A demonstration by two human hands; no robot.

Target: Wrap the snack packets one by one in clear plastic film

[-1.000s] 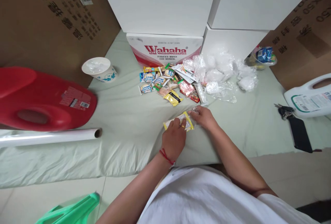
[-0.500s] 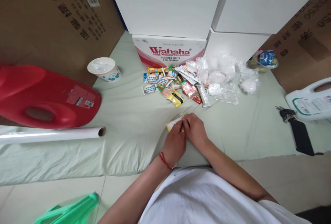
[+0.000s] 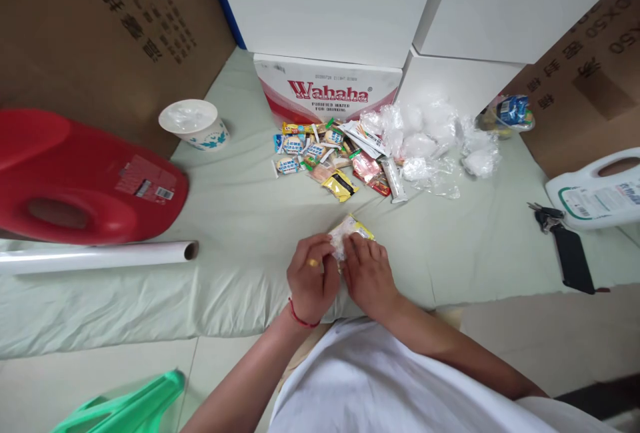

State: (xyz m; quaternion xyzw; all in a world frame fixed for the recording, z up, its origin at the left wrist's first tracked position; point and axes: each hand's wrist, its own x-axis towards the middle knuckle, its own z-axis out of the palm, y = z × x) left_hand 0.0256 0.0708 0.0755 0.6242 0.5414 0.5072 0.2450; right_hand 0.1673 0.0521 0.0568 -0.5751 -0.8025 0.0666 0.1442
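Observation:
A small yellow and clear snack packet (image 3: 349, 227) is between my hands near the front edge of the cloth-covered surface. My left hand (image 3: 313, 279), with a ring and a red string bracelet, is closed with its fingertips at the packet's left side. Bent fingers of my right hand (image 3: 370, 276) grip its near right part; the thumb is mostly hidden. Beyond them lies a pile of wrapped snacks (image 3: 340, 186), with blue-white, yellow and red wrappers. Several crumpled clear plastic bags (image 3: 420, 146) touch the pile on its right.
A paper cup (image 3: 195, 127) with clear plastic inside stands left of the pile. A red jug (image 3: 95, 186) and a white roll (image 3: 100, 256) lie further left. Behind is a Wahaha carton (image 3: 330, 89). On the right are a white bottle (image 3: 595, 193) and keys with a black case (image 3: 575, 259).
My hands have moved slightly apart and now hold the packet at its near side. More of the packet shows, turned to another angle. The view has shifted a little.

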